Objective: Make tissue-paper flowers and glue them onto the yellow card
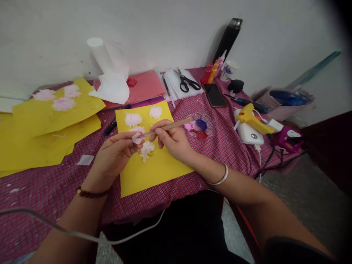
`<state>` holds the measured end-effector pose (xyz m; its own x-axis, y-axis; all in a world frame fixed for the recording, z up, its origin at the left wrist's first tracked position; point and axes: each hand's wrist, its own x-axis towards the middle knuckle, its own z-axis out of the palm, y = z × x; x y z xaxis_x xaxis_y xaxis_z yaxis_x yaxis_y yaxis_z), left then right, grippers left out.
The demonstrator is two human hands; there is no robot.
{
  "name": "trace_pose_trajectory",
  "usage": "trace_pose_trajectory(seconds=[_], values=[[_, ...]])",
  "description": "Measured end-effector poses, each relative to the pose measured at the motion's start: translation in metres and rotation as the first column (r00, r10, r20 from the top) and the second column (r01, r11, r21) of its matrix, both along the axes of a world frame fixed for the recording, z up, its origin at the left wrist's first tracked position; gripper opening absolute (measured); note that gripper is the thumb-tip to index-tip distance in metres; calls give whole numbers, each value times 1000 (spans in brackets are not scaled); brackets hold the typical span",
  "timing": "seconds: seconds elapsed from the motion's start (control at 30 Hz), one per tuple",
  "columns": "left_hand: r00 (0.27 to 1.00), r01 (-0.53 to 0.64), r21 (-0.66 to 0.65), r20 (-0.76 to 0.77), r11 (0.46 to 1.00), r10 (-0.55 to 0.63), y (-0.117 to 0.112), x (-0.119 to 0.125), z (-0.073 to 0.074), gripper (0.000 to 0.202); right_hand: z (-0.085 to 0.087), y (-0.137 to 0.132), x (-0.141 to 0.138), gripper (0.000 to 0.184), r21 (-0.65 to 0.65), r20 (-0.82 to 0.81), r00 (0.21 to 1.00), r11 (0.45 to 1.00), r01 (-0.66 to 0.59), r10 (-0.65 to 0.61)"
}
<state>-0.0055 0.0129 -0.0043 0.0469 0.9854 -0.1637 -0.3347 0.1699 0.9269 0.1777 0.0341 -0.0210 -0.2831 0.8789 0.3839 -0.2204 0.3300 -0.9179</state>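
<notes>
Between the fingertips of my left hand (118, 148) is a small folded piece of pale pink paper (136, 138). My right hand (173, 141) grips a light wooden stick (178, 124), whose pinkish lower end meets the paper; whether that end has bristles I cannot tell. Both hands are above a yellow sheet (156, 172) with several fluffy pale pink paper blossoms (133, 119) on it. Some of these blossoms are partly hidden behind my fingers. Just right of my right hand lies a clear paint palette (210, 126) with pink, blue and red paint.
More yellow sheets (57, 119) with pink blossoms spread at the left. Scissors (189, 81) lie on white paper at the back. A phone (214, 95), a yellow glue gun (253, 119) and a power strip (288, 139) stand right. A white cable (82, 234) crosses in front.
</notes>
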Motion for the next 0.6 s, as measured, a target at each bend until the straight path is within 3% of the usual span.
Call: trace_pose_trajectory(seconds=[0.2, 0.33, 0.37, 0.43, 0.53, 0.6], values=[[998, -18, 90, -59, 996, 23, 2, 3, -3, 14, 4, 0, -2, 32, -96, -71, 997, 995, -20, 13], [953, -59, 222, -279, 973, 121, -5, 7, 7, 13, 12, 1, -5, 38, -250, -92, 996, 968, -13, -10], [911, -42, 279, -383, 959, 151, -7, 7, 12, 14, 15, 2, -6, 37, -308, -107, 994, 951, -9, -26], [756, 60, 423, -611, 904, 235, -10, 6, 23, 15, 20, 4, -7, 36, -452, -160, 987, 891, -43, -33], [462, 364, 555, -805, 748, 373, -9, 1, 33, 19, 25, 8, -8, 34, -669, -266, 963, 710, -219, 46], [379, 481, 562, -826, 673, 418, -5, -5, 33, 31, 23, 10, -9, 31, -723, -314, 942, 613, -318, 119]])
